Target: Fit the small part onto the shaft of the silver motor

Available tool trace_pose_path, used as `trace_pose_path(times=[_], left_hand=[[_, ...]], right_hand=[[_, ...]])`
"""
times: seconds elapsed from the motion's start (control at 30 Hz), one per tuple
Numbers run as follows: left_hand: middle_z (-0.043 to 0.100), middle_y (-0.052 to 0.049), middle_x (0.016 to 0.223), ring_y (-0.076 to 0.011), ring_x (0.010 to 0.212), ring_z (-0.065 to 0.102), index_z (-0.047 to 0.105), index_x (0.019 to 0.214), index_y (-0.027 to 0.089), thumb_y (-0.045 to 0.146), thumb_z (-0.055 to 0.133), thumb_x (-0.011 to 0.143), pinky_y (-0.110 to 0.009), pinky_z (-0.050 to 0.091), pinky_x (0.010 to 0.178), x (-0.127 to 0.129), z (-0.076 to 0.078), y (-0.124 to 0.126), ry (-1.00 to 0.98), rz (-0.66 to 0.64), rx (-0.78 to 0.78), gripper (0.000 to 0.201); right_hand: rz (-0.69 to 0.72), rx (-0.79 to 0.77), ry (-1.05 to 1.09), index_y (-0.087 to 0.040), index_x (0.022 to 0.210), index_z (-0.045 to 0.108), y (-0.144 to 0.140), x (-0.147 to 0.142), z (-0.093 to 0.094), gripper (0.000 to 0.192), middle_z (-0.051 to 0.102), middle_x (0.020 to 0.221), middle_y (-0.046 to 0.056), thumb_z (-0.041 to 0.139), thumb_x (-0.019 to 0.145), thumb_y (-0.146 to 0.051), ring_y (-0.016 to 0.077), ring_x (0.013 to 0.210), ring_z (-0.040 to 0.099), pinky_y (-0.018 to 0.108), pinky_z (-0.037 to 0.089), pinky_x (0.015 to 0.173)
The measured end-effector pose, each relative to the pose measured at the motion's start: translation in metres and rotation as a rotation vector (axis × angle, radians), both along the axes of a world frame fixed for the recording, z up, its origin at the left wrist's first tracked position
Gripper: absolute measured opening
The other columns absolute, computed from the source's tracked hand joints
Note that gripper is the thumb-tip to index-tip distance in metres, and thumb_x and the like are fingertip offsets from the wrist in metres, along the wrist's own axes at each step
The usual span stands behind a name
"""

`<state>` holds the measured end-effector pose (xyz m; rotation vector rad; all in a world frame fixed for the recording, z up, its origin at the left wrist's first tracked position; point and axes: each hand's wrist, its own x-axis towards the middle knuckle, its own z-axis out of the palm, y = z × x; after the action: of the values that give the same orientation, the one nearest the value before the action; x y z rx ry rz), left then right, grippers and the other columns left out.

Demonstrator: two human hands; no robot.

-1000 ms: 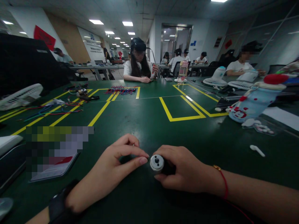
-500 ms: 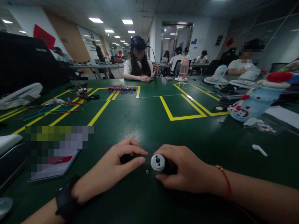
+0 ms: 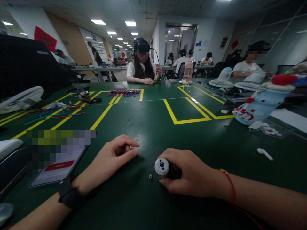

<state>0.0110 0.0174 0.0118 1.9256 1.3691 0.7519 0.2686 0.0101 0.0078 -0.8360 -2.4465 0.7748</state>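
Note:
My right hand [image 3: 192, 175] grips a small dark cylinder with a silver end cap [image 3: 161, 167], lying on its side on the green table [image 3: 153, 127]. The cap faces left and shows a hole in its middle. A tiny silver ring-shaped part [image 3: 150, 176] lies on the table just left of the cap, touched by neither hand. My left hand [image 3: 107, 161], with a black watch on the wrist, rests on the table further left, fingers curled and thumb pressed to forefinger; whether it pinches anything is hidden.
A phone [image 3: 57, 167] lies left of my left hand. Coloured wires [image 3: 123, 92] and a white fan [image 3: 20, 99] are at the far left. A light-blue bottle [image 3: 261, 103] and a white earbud [image 3: 263, 154] are on the right. Other people sit across the table.
My left hand drew away from the silver cap, back to the left. The tiny ring-shaped part now lies on the table beside the cap. My right hand kept still.

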Motion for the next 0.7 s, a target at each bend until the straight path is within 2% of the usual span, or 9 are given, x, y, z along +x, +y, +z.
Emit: trace_pose_path(times=[0.1, 0.17, 0.23, 0.3, 0.4, 0.5, 0.7], left_hand=[[0.06, -0.003, 0.104, -0.0217, 0.096, 0.057, 0.068, 0.097, 0.025, 0.035, 0.073, 0.076, -0.033, 0.044, 0.085, 0.007, 0.0, -0.009, 0.12, -0.268, 0.076, 0.024], [0.06, -0.002, 0.104, -0.0222, 0.099, 0.056, 0.07, 0.095, 0.026, 0.031, 0.075, 0.075, -0.035, 0.043, 0.088, 0.013, 0.0, -0.014, 0.17, -0.351, 0.109, 0.021], [0.061, -0.002, 0.101, -0.0208, 0.097, 0.057, 0.071, 0.091, 0.026, 0.028, 0.072, 0.079, -0.034, 0.043, 0.087, 0.017, -0.001, -0.017, 0.169, -0.378, 0.117, 0.012], [0.061, -0.002, 0.096, -0.0182, 0.091, 0.058, 0.072, 0.089, 0.025, 0.025, 0.067, 0.084, -0.03, 0.045, 0.081, 0.02, -0.001, -0.019, 0.116, -0.356, 0.118, 0.007], [0.06, -0.001, 0.091, -0.0159, 0.084, 0.058, 0.07, 0.094, 0.026, 0.022, 0.062, 0.088, -0.026, 0.046, 0.073, 0.024, 0.004, -0.021, -0.009, -0.212, 0.168, 0.011], [0.059, -0.001, 0.091, -0.0162, 0.085, 0.057, 0.07, 0.097, 0.028, 0.022, 0.061, 0.089, -0.027, 0.046, 0.074, 0.032, 0.012, -0.026, -0.062, -0.104, 0.239, 0.013], [0.061, -0.002, 0.089, -0.0166, 0.082, 0.058, 0.069, 0.096, 0.025, 0.022, 0.059, 0.09, -0.026, 0.048, 0.07, 0.048, 0.019, -0.033, -0.036, -0.151, 0.221, 0.013]], right_hand=[[0.0, 0.002, 0.006, -0.018, 0.103, 0.061, 0.0, -0.001, -0.001, 0.031, 0.063, 0.093, 0.003, 0.067, 0.074, -0.023, 0.0149, 0.075, 0.054, 0.025, 0.04, 0.063], [0.001, 0.003, 0.008, -0.018, 0.104, 0.061, 0.0, -0.001, -0.002, 0.031, 0.063, 0.094, 0.003, 0.067, 0.074, -0.024, 0.0152, 0.075, 0.054, 0.025, 0.04, 0.063], [-0.002, 0.002, 0.006, -0.018, 0.103, 0.061, 0.0, -0.001, -0.002, 0.03, 0.063, 0.094, 0.003, 0.067, 0.074, -0.024, 0.0151, 0.074, 0.054, 0.025, 0.04, 0.063], [-0.004, 0.001, 0.001, -0.018, 0.103, 0.061, 0.0, -0.001, -0.002, 0.03, 0.063, 0.092, 0.003, 0.067, 0.074, -0.024, 0.0147, 0.073, 0.054, 0.025, 0.04, 0.062], [-0.002, 0.008, -0.006, -0.018, 0.102, 0.061, 0.0, -0.002, -0.002, 0.031, 0.062, 0.091, 0.002, 0.068, 0.073, -0.024, 0.0144, 0.073, 0.054, 0.025, 0.04, 0.063], [-0.002, 0.02, -0.009, -0.018, 0.101, 0.06, 0.001, -0.003, -0.001, 0.029, 0.062, 0.091, 0.001, 0.067, 0.073, -0.024, 0.0136, 0.072, 0.053, 0.024, 0.039, 0.062], [0.005, 0.057, -0.027, -0.019, 0.09, 0.057, 0.001, -0.003, -0.002, 0.019, 0.059, 0.083, 0.0, 0.066, 0.075, -0.025, 0.0129, 0.067, 0.05, 0.024, 0.036, 0.057]])
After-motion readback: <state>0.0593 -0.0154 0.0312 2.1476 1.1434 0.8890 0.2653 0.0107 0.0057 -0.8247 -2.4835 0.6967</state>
